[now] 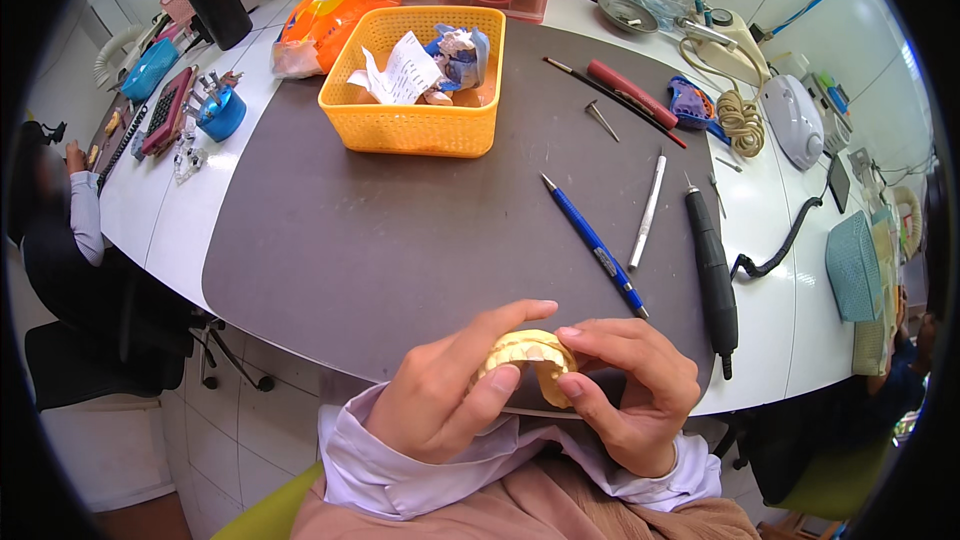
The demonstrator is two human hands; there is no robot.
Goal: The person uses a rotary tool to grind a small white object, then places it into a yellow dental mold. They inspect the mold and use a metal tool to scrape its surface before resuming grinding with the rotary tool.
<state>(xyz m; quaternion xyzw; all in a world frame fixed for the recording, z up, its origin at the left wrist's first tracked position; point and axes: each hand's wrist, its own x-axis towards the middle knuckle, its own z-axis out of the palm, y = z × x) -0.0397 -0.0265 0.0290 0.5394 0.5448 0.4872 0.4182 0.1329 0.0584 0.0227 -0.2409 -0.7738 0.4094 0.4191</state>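
Observation:
A pale yellow dental cast (528, 348), shaped like an arch of teeth, is held between my two hands just over the table's near edge. My left hand (455, 380) grips its left side, the thumb pressed on the front and the index finger stretched out above. On the other side, the thumb and fingers of my right hand (630, 385) pinch the arch's right end. Beyond my hands lie a blue mechanical pencil (597, 248), a slim white tool (648, 210) and a black rotary handpiece (711, 280) with a thin bit.
A yellow basket (410, 130) with paper and wrappings stands on the grey mat (400, 230). Farther right are a small metal screw-like piece (602, 122), a red roll (630, 90) and a coiled cord (740, 122). Other people sit at the far left (85, 200) and right edges.

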